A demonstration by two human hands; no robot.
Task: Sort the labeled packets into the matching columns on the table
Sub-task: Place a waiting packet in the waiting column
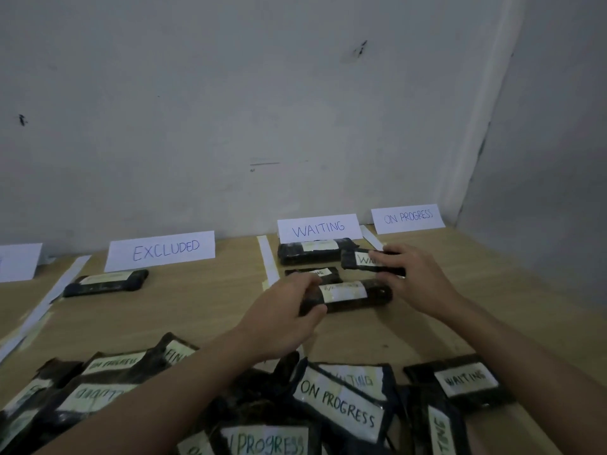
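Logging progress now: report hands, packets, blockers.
Left hand gripping a packet in the WAITING column. Right hand holding a second WAITING packet beside it. Unsorted pile near edge; nothing blocking.

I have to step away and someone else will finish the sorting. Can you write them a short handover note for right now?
Left hand grips one end of a WAITING packet in the WAITING column.
Right hand holds another WAITING-marked packet just behind it.
Done: two more packets lie under the WAITING sign, one under EXCLUDED. Nothing is under ON PROGRESS yet.
Left: set these two down, then sort the near pile, where ON PROGRESS, WAITING and EXCLUDED labels show.
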